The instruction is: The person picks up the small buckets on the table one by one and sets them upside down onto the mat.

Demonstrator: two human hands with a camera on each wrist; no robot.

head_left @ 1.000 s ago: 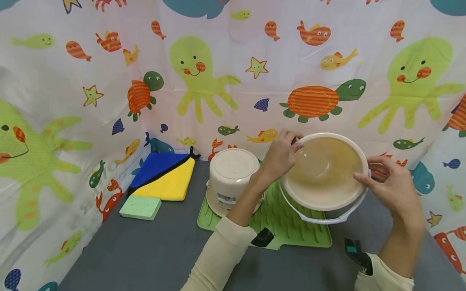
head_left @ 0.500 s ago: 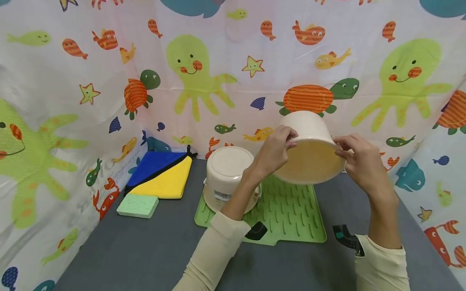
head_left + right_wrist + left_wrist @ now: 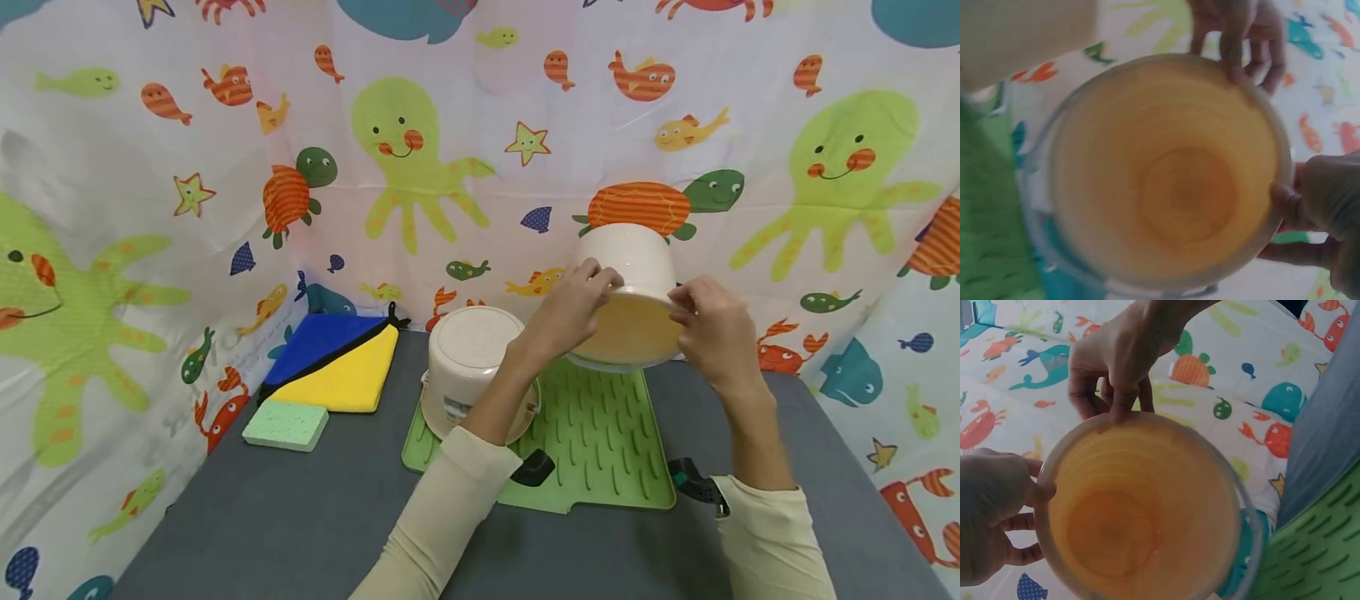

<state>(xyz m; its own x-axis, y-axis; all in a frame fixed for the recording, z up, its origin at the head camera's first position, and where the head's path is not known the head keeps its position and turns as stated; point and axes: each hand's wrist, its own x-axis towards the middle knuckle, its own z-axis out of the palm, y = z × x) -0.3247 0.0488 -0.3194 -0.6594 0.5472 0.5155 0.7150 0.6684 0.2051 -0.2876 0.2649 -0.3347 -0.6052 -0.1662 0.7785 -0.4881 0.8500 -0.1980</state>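
Note:
My left hand and right hand hold a small cream bucket by its rim, one on each side, thumbs inside the edge. Tipped over, it has its base up and back and its mouth facing down toward me, above the back of a green drying mat. In both wrist views the inside of the bucket shows smooth, with nothing in it. A pale handle hangs loose along one side of the rim. To the left, a second cream bucket stands upside down on the mat, partly behind my left forearm.
A light green sponge lies at the left on the grey table. Behind it is a folded blue and yellow cloth with black trim. A curtain printed with sea animals encloses the back and sides.
Both hands have turned the bucket from mouth up toward me to mouth down, raising its base. The right hand has swung inward to the left. Over the last half second the bucket has shifted only slightly.

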